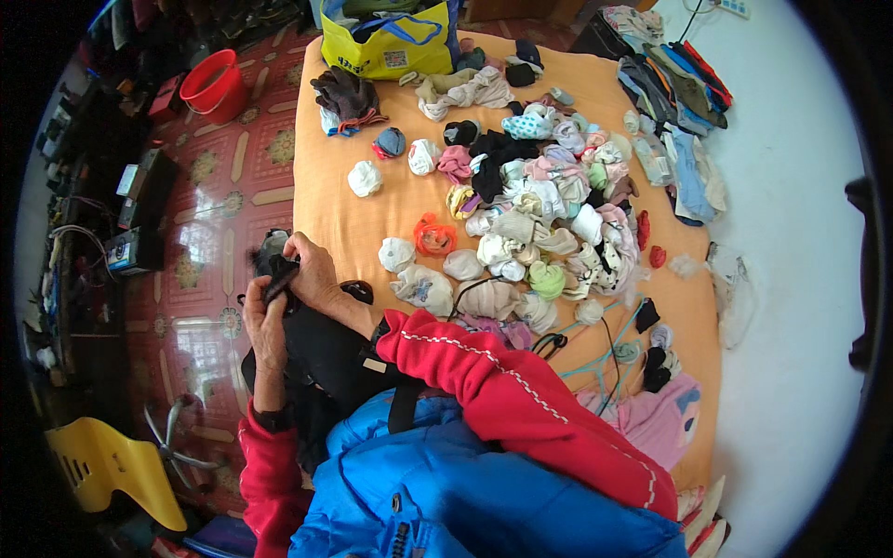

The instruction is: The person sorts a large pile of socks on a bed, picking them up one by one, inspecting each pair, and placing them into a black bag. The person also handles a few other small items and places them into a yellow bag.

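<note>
Beyond my knees, at the left side of the bed, both hands are on a small piece of dark fabric [280,273], perhaps a sock. My left hand [267,331] pinches its lower end, while the fingers of my right hand [314,275] grip it from above. A grey and black cloth part [272,244] shows just past my fingers; whether it belongs to the same piece I cannot tell. To the right lies a large heap of mixed socks [537,188]. Nearest my right hand on the bed are rolled white socks [397,254] and an orange-red mesh bundle [435,236].
An orange sheet [328,223] covers the bed. Dark gloves [347,95] and a yellow bag [391,49] sit at its far end. Folded clothes [670,84] line the wall side. Cyan hangers [593,363] lie nearby. A red bucket [215,85] and yellow chair [115,474] stand left.
</note>
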`<move>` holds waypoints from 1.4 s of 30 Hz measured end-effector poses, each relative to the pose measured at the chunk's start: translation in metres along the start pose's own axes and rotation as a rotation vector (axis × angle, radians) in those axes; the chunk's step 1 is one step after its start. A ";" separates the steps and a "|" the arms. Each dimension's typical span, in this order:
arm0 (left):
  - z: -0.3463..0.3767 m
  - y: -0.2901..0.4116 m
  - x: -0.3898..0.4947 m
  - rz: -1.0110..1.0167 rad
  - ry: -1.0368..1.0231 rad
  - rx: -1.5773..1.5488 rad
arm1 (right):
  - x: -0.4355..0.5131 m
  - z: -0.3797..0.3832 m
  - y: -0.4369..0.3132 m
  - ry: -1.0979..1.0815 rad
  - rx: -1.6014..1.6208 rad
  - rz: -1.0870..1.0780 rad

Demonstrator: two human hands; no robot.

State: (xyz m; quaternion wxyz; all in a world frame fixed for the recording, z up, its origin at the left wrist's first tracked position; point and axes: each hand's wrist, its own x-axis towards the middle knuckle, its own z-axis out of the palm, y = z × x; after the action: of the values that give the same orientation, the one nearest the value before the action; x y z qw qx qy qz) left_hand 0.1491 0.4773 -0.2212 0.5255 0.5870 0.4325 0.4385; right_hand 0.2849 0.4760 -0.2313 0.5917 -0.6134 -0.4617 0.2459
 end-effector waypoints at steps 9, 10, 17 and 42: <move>-0.008 -0.018 0.035 0.234 0.399 0.158 | -0.015 0.020 -0.013 -0.084 0.162 -0.096; -0.007 -0.013 0.028 0.291 0.309 0.155 | -0.011 0.019 -0.012 -0.089 0.112 -0.070; 0.004 0.005 0.018 0.112 0.087 0.284 | 0.008 0.001 -0.008 0.041 0.077 -0.109; -0.018 -0.022 0.042 -0.065 0.107 -0.362 | 0.015 -0.015 -0.023 -0.549 0.474 -0.060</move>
State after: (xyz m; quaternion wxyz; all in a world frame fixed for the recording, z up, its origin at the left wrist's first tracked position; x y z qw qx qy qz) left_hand 0.1407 0.5241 -0.2389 0.6126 0.4444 0.3925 0.5226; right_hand 0.2985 0.4784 -0.2026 0.5785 -0.3567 -0.5512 0.4841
